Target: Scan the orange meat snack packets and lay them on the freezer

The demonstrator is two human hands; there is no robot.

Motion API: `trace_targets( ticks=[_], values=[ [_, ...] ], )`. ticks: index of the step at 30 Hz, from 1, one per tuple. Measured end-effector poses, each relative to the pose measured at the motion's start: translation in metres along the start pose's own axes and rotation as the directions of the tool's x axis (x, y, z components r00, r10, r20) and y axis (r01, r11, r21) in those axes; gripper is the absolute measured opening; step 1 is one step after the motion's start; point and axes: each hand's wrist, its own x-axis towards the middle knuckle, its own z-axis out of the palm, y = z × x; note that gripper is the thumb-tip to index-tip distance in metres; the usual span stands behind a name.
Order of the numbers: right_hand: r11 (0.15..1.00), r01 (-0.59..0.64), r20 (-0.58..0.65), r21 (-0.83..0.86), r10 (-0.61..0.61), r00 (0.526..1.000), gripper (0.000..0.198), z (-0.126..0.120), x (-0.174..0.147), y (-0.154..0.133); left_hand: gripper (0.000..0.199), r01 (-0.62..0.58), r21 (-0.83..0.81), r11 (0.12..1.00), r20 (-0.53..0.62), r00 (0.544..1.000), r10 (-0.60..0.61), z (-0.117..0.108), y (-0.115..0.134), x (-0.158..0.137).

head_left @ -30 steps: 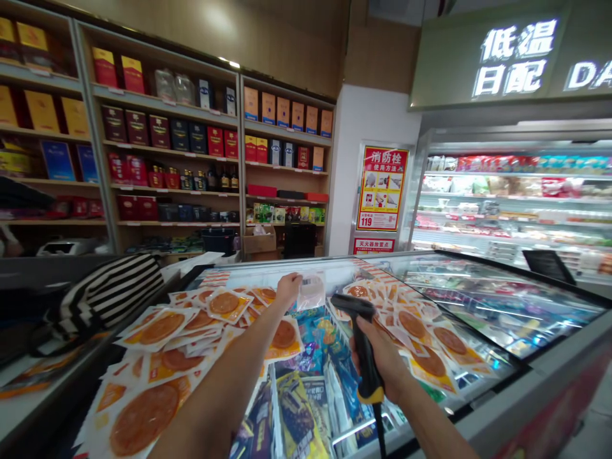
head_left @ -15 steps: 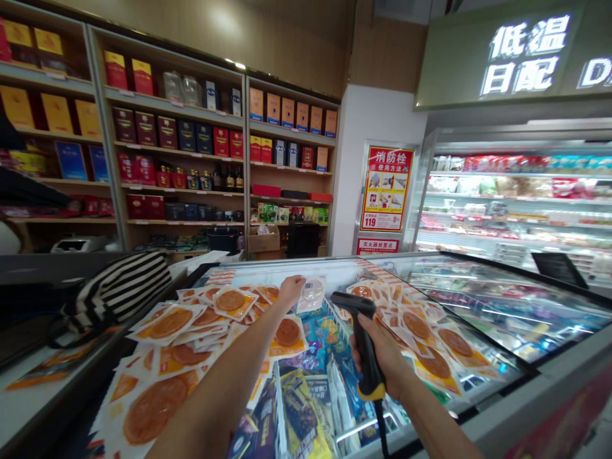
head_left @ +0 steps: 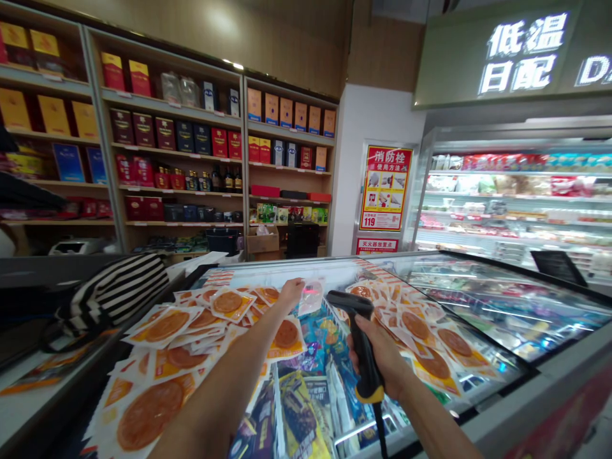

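Observation:
My left hand (head_left: 291,293) pinches the edge of a flat, clear-and-white packet (head_left: 312,297) and holds it up over the freezer. A red scan line lies across that packet. My right hand (head_left: 377,350) is wrapped round the black and yellow handle of a barcode scanner (head_left: 364,338), its head pointing left toward the packet and apart from it. The scanner's cable hangs down toward me. Packets of round orange-brown patties (head_left: 179,357) lie in a heap left of my left arm. More patty packets (head_left: 430,338) are piled right of the scanner.
Below my hands, the chest freezer holds wire baskets with bagged goods (head_left: 306,408). A striped bag (head_left: 117,290) sits on the left counter. Shelves of boxes (head_left: 176,134) stand behind; a lit refrigerated display (head_left: 511,197) is at right. The freezer's frame (head_left: 540,370) runs along the right.
A red scan line now shows on the packet in my left hand. The view and both hands have shifted only slightly.

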Motion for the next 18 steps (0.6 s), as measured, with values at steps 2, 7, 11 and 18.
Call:
trace_targets(
  ticks=[2,7,11,18],
  values=[
    [1.0,-0.009,0.014,-0.005,0.009,1.0,0.029,0.002,-0.001,-0.001,0.021,-0.031,0.001,1.0,0.023,0.999,0.031,0.002,0.0,-0.001],
    [0.999,0.022,0.004,-0.023,-0.022,1.0,0.03,-0.001,0.003,-0.004,0.027,-0.088,0.017,0.996,0.028,0.996,0.087,-0.001,0.0,0.003],
    [0.995,0.036,-0.101,-0.09,-0.045,0.994,0.033,-0.017,0.01,-0.004,0.031,-0.123,0.05,0.991,0.022,0.992,0.122,-0.02,-0.004,0.006],
    [0.998,0.038,-0.219,-0.041,-0.046,0.975,0.03,-0.044,0.016,-0.001,0.025,-0.224,0.127,0.966,0.241,0.952,0.189,-0.061,-0.018,-0.027]
  ],
)
